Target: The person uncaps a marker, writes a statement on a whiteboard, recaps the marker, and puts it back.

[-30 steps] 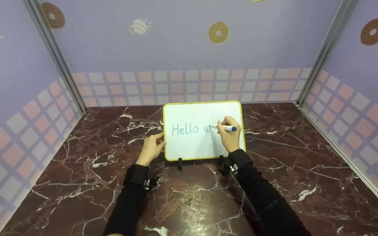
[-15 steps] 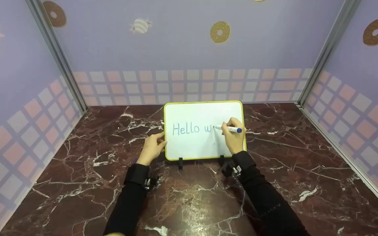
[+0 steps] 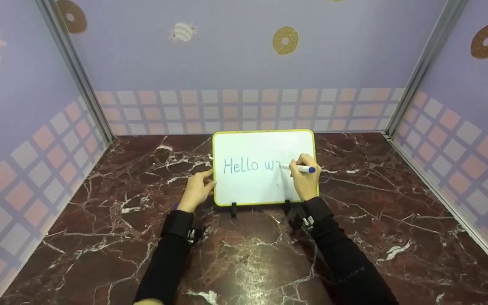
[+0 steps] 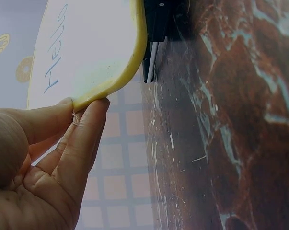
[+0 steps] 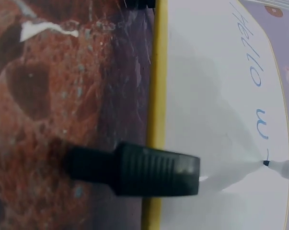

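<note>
A small whiteboard (image 3: pixel 248 186) with a yellow rim leans back on a black stand (image 3: pixel 234 210). Blue handwriting (image 3: pixel 241 165) across it reads "Hello w", followed by the start of another letter. My left hand (image 3: pixel 196 190) pinches the board's left edge; in the left wrist view the thumb lies on the front face and the fingers (image 4: pixel 89 127) behind the rim. My right hand (image 3: pixel 306 178) grips a white marker (image 3: pixel 299 168) with a blue end. The marker's dark tip (image 5: pixel 266 163) is at the board just right of the "w".
The board stands on a dark red marbled table (image 3: pixel 121 245) with white veins. Patterned lilac walls (image 3: pixel 244 63) rise at the back and both sides, joined by metal corner posts (image 3: pixel 422 72). A black stand clip (image 5: pixel 156 170) grips the board's lower edge.
My right hand has moved a little to the right with the marker, and a short curved stroke now follows the "w". My left hand stays on the board's edge.
</note>
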The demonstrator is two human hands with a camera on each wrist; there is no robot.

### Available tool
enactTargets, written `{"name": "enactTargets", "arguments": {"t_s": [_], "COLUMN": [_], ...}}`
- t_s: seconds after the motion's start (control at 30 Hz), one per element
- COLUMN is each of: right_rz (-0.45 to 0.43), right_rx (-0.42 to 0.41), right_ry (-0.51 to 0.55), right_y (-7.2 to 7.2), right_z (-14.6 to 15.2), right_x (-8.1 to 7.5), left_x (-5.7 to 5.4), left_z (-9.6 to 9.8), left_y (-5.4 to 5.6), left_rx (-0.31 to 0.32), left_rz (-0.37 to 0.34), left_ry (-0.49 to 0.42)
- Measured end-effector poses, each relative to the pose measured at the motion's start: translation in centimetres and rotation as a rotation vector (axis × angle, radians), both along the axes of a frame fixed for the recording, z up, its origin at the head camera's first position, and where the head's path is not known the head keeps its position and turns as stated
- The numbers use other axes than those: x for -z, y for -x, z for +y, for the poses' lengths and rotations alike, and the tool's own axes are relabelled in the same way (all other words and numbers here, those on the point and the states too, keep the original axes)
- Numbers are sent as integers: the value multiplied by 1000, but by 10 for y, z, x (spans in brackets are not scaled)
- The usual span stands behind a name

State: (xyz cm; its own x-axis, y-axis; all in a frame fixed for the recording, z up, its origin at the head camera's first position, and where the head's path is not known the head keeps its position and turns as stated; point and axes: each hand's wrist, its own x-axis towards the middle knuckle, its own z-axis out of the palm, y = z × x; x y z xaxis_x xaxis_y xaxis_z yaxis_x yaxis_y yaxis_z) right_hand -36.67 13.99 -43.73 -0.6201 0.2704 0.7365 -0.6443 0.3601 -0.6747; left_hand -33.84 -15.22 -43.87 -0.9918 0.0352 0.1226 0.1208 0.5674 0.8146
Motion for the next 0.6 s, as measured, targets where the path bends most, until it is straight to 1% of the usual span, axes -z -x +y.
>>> {"name": "enactTargets", "arguments": {"t_s": [0.1,0.27,0.33,0.47,0.6], "right_rz": [-25,-29,-38,-67,-84], "right_rx": [19,-2,-8,11,21], "right_ry": [0,9,20,32,62], "right_y": [-5,-20,-23,-24,-23], "right_z": [-4,-13,-16,-17,-13], "right_x": [-5,-24,-30,-34,-31], "left_x": [0,0,-1,-1,-1], "left_z": [0,0,0,1,1], "left_y": [0,1,1,1,2], "left_rx": [4,1,-2,-6,-6], "left_rz": [4,7,2,-10,2], "left_ry": [-2,-11,-12,-17,-13]}}
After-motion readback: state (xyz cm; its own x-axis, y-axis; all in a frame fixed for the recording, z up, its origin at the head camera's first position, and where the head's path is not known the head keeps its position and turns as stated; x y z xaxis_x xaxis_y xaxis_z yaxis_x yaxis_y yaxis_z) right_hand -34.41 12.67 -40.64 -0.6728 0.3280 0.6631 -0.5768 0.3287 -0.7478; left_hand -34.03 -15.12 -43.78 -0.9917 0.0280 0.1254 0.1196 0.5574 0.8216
